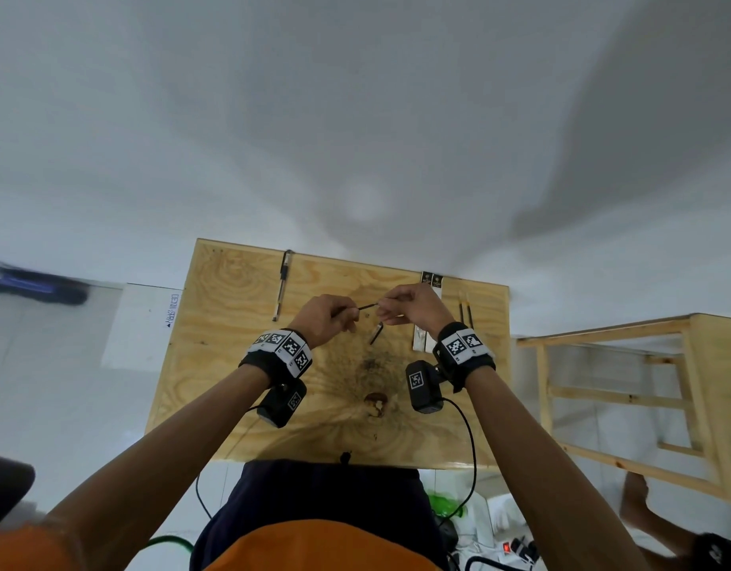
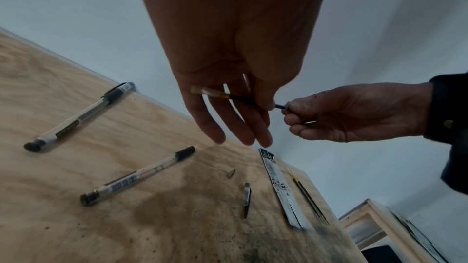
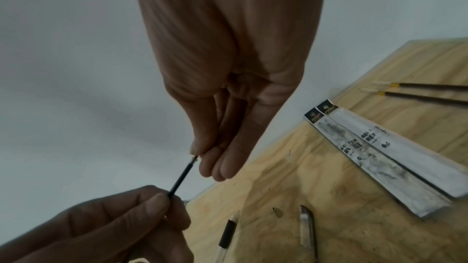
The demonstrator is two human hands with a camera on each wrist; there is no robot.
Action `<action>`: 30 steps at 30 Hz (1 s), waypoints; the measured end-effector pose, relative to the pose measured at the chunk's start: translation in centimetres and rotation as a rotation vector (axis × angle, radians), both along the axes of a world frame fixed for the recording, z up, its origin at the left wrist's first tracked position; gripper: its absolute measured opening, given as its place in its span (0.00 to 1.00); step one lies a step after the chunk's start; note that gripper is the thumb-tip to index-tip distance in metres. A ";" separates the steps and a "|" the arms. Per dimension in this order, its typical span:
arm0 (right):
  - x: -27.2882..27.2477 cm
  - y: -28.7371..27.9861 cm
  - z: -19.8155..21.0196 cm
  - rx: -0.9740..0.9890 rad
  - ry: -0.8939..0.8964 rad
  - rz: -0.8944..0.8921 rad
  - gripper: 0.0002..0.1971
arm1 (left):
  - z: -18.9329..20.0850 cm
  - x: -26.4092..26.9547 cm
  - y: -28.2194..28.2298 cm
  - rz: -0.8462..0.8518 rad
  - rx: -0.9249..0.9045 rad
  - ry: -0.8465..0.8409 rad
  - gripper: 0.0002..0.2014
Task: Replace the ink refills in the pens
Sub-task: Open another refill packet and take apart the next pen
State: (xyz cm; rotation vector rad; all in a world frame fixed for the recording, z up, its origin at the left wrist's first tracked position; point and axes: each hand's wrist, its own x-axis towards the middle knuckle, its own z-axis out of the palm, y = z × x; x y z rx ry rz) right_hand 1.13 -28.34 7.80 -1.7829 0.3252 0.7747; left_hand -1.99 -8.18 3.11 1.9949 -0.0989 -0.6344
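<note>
A thin black refill [image 1: 367, 307] hangs in the air between both hands over the wooden table [image 1: 240, 364]. My left hand [image 1: 347, 313] pinches its shaft; in the left wrist view the refill [image 2: 217, 94] crosses the fingers, clear end to the left. My right hand [image 1: 386, 309] pinches the other end, seen close in the right wrist view on the refill [image 3: 181, 177]. An uncapped pen barrel [image 2: 136, 176], a small tip cone [image 2: 231, 173] and a pen cap [image 2: 247, 199] lie on the table below.
A capped pen [image 1: 282, 290] lies at the far left of the table. Two refill packets [image 3: 380, 157] and two loose refills [image 3: 425, 91] lie at the right. A wooden frame [image 1: 619, 389] stands right of the table. Ink stains darken the table's middle.
</note>
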 end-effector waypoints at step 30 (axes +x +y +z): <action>1.6 -2.9 -8.0 -0.713 -0.202 0.065 0.04 | -2.2 1.1 2.9 0.165 0.069 0.221 0.11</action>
